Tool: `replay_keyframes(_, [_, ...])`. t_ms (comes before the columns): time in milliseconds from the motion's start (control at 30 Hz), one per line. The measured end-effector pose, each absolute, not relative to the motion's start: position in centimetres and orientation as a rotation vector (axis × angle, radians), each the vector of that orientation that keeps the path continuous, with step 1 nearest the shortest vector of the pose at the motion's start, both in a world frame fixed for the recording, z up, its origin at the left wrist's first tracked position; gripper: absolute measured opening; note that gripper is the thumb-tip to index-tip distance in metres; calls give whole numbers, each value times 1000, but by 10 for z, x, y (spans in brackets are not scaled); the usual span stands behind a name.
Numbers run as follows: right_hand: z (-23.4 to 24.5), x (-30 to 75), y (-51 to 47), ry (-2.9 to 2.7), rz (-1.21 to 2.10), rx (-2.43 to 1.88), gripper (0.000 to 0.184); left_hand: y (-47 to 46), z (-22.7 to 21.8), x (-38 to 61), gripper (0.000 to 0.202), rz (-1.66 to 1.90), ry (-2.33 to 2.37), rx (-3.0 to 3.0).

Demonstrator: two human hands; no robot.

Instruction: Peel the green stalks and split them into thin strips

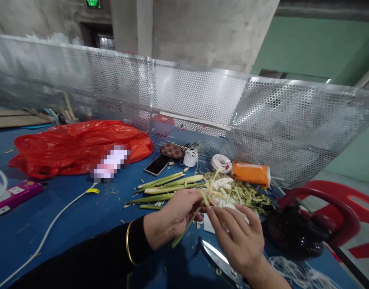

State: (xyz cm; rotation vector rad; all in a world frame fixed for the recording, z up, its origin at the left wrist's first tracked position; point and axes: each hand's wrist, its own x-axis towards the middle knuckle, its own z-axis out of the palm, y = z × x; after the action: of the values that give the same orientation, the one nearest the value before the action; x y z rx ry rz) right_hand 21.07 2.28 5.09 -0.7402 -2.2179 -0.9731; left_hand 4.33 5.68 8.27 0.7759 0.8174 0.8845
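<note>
Both hands meet over the blue table, fingers pinched round a thin, pale green plant strip (184, 233). My left hand (178, 210) is closed on it, and one end of the strip hangs down below the palm. My right hand (238, 233) grips the same strip near its upper, bent part; some fingertips are hidden. Just beyond the hands lie several green stalks (169, 186) side by side. A heap of shredded green plant pieces (250, 194) spreads to their right. Under my right hand rests a pair of scissors (219, 259), its handles out of sight.
A dark kettle (295, 233) with a red handle stands at right, near tangled white string (298, 273). Behind are an orange pack (251, 174), a white spool (216, 164), a phone (158, 164) and a perforated metal screen (196, 86). A red plastic bag (66, 138) lies left.
</note>
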Motion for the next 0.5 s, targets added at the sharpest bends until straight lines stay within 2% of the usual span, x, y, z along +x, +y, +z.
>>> replay_keyframes(133, [46, 211, 22, -2246, -1040, -691, 32, 57, 80, 43, 16, 897, 794, 686])
replay_keyframes(333, [43, 203, 23, -2192, -896, -702, 27, 61, 82, 42, 17, 910, 724, 491])
replay_keyframes(500, [45, 205, 24, -2239, -879, -684, 32, 61, 85, 40, 22, 937, 728, 469])
